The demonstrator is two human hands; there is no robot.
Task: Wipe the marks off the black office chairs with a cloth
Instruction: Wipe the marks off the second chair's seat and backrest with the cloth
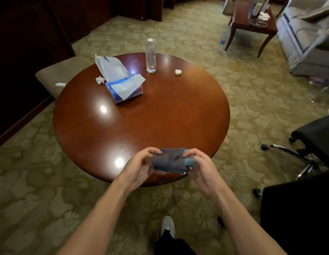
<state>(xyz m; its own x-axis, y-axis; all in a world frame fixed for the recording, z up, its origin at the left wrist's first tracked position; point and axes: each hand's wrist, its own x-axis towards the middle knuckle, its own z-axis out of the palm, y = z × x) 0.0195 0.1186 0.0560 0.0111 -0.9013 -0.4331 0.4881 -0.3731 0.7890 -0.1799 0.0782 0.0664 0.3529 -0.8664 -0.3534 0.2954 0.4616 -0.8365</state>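
Round worktop (160,115) is polished reddish wood, super glossy with light glare all over it. The cloth (168,160) looks like soft matt blue-grey fabric. Clear plastic bottle (151,56), shiny plastic tissue pack (121,83), patterned carpet (252,100), black chair (318,137) on chrome legs.

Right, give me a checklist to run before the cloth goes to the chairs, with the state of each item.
1. Cloth in hand: ok, left hand and right hand both grip it above the round table's near edge.
2. Cloth folded into a pad: not ok, bunched.
3. Cloth damp: cannot tell.
4. Black office chair nearby: ok, on the person's right.
5. Marks located on the chair: cannot tell.
6. Water bottle capped: ok.
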